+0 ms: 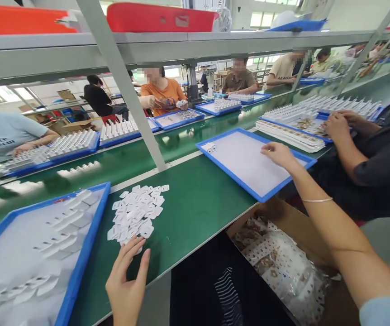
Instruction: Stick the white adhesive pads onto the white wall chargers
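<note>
Two blue trays (pixel 254 163) flank white pieces (pixel 137 213) on the green bench (pixel 195 203).

Pale blue shirt (pixel 7 133): blurred lettering, unreadable.

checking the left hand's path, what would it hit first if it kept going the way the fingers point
Probably the pile of small white pieces: the left hand points up-table and its fingertips already reach the pile's near edge.
</note>
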`<state>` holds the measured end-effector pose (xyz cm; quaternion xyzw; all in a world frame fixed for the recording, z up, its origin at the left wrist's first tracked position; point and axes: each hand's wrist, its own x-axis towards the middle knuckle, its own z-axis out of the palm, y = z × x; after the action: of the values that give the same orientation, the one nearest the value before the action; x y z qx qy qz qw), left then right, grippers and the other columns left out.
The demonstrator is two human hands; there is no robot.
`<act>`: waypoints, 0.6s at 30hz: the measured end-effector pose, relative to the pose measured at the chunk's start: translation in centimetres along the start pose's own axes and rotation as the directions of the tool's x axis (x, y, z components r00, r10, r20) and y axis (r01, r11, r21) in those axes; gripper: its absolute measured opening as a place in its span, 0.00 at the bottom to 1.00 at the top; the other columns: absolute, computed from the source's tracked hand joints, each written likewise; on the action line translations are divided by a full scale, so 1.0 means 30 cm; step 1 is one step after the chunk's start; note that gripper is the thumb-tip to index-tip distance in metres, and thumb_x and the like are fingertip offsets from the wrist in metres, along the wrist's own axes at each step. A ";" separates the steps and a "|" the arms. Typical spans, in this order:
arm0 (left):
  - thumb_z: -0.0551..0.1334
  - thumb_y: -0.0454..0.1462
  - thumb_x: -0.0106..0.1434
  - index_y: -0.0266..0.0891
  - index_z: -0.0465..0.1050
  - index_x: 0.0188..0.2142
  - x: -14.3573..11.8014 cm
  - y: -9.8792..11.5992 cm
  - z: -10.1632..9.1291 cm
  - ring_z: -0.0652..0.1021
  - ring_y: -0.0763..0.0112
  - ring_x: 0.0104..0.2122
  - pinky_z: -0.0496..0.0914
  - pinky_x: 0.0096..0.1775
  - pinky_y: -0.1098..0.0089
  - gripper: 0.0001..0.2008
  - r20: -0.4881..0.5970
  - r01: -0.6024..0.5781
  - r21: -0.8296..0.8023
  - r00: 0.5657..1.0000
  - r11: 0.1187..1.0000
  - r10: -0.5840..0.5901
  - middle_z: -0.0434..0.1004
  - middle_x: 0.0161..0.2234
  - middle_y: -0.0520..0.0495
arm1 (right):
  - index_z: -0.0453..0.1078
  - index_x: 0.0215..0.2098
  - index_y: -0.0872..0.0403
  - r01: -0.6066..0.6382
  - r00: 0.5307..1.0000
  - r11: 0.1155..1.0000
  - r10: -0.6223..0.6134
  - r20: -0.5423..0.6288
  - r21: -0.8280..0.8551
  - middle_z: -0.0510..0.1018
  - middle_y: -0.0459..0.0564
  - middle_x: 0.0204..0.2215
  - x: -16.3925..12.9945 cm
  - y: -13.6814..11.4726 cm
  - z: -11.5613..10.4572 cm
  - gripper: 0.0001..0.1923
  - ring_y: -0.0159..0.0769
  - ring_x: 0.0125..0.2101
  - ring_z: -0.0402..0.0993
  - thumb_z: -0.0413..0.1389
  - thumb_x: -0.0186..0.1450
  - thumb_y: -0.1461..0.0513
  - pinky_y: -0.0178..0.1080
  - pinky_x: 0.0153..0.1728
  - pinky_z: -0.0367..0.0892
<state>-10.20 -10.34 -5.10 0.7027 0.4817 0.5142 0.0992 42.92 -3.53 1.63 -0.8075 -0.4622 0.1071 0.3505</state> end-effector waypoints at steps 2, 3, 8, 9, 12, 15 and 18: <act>0.66 0.38 0.63 0.43 0.79 0.42 -0.011 0.002 -0.006 0.80 0.59 0.51 0.64 0.66 0.49 0.08 0.016 0.001 -0.033 1.000 0.999 -0.001 0.81 0.46 0.46 | 0.73 0.49 0.59 -0.101 0.991 0.988 0.090 -0.098 -0.114 0.75 0.63 0.52 0.050 0.094 -0.022 0.16 0.53 0.55 0.70 0.61 0.65 0.59 0.52 0.56 0.64; 0.67 0.37 0.63 0.43 0.79 0.42 -0.016 0.001 -0.006 0.79 0.59 0.52 0.64 0.66 0.49 0.08 0.022 0.003 -0.044 1.000 0.999 -0.002 0.81 0.45 0.46 | 0.71 0.52 0.59 -0.141 0.986 0.977 0.124 -0.108 -0.160 0.74 0.61 0.54 0.064 0.132 -0.025 0.18 0.51 0.55 0.70 0.61 0.67 0.58 0.53 0.56 0.65; 0.67 0.36 0.63 0.44 0.80 0.42 -0.026 -0.006 -0.002 0.79 0.58 0.52 0.66 0.65 0.49 0.08 -0.033 0.047 -0.104 0.998 0.994 -0.051 0.81 0.45 0.47 | 0.69 0.57 0.54 -0.239 0.971 0.919 0.228 -0.072 -0.313 0.74 0.55 0.55 0.104 0.189 -0.006 0.18 0.43 0.51 0.75 0.58 0.71 0.57 0.50 0.50 0.73; 0.67 0.36 0.62 0.44 0.80 0.43 -0.027 -0.007 -0.001 0.79 0.58 0.52 0.66 0.65 0.49 0.08 -0.045 0.051 -0.116 0.997 0.992 -0.057 0.81 0.45 0.46 | 0.70 0.56 0.54 -0.234 0.972 0.916 0.225 -0.065 -0.325 0.74 0.55 0.55 0.121 0.170 0.003 0.18 0.44 0.51 0.75 0.58 0.71 0.57 0.50 0.50 0.73; 0.67 0.35 0.63 0.44 0.79 0.43 -0.027 -0.008 -0.002 0.79 0.59 0.53 0.66 0.65 0.49 0.09 -0.039 0.048 -0.118 0.998 0.992 -0.053 0.81 0.45 0.47 | 0.70 0.56 0.55 -0.164 0.986 0.933 0.169 -0.014 -0.321 0.74 0.55 0.54 0.203 0.057 0.066 0.18 0.44 0.51 0.75 0.59 0.70 0.56 0.51 0.50 0.73; 0.66 0.35 0.63 0.45 0.79 0.43 -0.026 -0.012 -0.008 0.79 0.59 0.53 0.66 0.65 0.49 0.08 -0.005 0.033 -0.073 0.999 0.997 -0.033 0.81 0.45 0.47 | 0.70 0.56 0.56 -0.066 0.995 0.961 0.082 0.050 -0.268 0.74 0.55 0.54 0.307 -0.099 0.193 0.19 0.44 0.50 0.75 0.58 0.71 0.56 0.51 0.49 0.74; 0.66 0.35 0.64 0.45 0.79 0.44 -0.029 -0.019 -0.018 0.78 0.59 0.54 0.66 0.65 0.49 0.09 0.014 0.026 -0.040 1.000 0.999 -0.026 0.81 0.46 0.47 | 0.69 0.57 0.56 -0.017 0.996 0.977 0.034 0.078 -0.214 0.74 0.55 0.54 0.375 -0.229 0.343 0.19 0.44 0.50 0.75 0.58 0.71 0.56 0.51 0.49 0.74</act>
<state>-10.97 -10.91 -5.77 0.6977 0.4795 0.5177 0.1233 39.37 12.78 0.39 -0.8413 -0.4745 0.0940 0.2415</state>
